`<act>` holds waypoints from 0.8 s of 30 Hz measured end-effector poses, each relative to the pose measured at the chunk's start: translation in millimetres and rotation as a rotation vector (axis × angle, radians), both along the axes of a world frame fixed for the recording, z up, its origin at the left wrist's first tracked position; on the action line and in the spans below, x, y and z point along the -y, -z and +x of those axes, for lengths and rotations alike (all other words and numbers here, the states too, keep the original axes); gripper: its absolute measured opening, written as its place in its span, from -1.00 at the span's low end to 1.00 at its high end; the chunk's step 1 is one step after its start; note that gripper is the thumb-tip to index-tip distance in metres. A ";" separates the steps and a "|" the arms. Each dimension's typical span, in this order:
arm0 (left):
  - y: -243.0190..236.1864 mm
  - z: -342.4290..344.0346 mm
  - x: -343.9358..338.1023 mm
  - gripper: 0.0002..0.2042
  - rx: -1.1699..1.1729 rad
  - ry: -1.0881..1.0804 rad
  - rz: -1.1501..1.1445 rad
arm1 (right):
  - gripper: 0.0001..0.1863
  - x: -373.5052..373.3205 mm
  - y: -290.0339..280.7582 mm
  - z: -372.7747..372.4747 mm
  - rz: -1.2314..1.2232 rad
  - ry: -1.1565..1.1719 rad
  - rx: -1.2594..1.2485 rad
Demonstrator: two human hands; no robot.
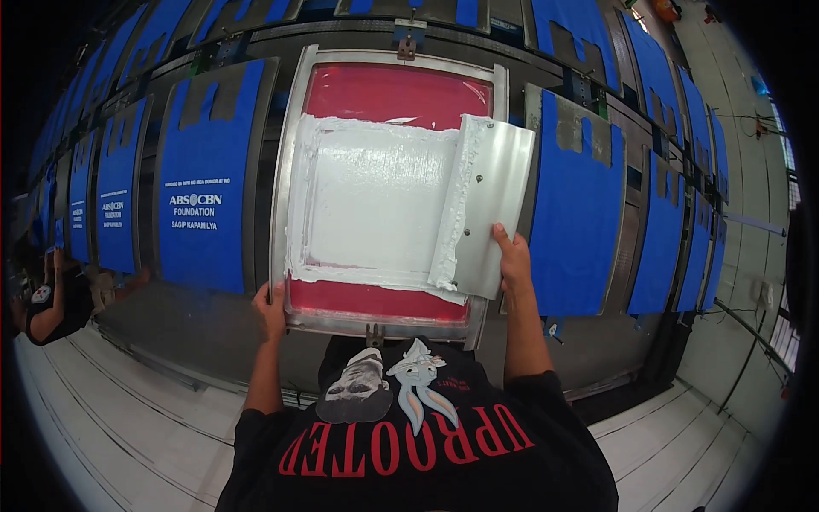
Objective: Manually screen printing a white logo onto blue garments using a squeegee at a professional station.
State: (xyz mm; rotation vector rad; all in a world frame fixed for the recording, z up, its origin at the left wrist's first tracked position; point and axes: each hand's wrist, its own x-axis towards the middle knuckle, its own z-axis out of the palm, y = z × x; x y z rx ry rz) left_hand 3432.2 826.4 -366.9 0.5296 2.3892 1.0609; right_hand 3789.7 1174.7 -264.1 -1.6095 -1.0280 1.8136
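In front of me lies a silkscreen frame [500, 94] with metal sides and red areas [384, 91] above and below its middle. White ink [380, 200] covers the centre of the mesh. A wide metal squeegee [505, 183] stands along the right side of the inked area, with thick white ink piled along its left edge. My right hand [515, 260] is closed on the squeegee's near end, thumb on top. My left hand [270, 314] grips the frame's near left corner, its fingers partly hidden. Whatever lies under the frame is hidden.
Blue fabric pieces lie on boards on both sides, one at left [205, 171] with white print and one at right [576, 213] without visible print. Metal clamps [408, 38] sit along the far rail. Another person [64, 303] stands at far left.
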 end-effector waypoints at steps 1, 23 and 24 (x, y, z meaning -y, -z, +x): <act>10.6 -3.3 4.8 -0.59 -0.098 0.055 -0.140 | -0.54 -4.1 -0.6 -1.5 -0.003 -0.008 -0.010; -37.3 191.4 6.8 -0.79 0.750 0.074 0.002 | -0.62 -23.1 -22.5 -124.1 1.487 -1.035 0.710; -35.2 186.7 6.3 -0.79 0.801 0.064 0.040 | -0.62 -13.4 -38.3 -121.6 1.375 -1.114 0.704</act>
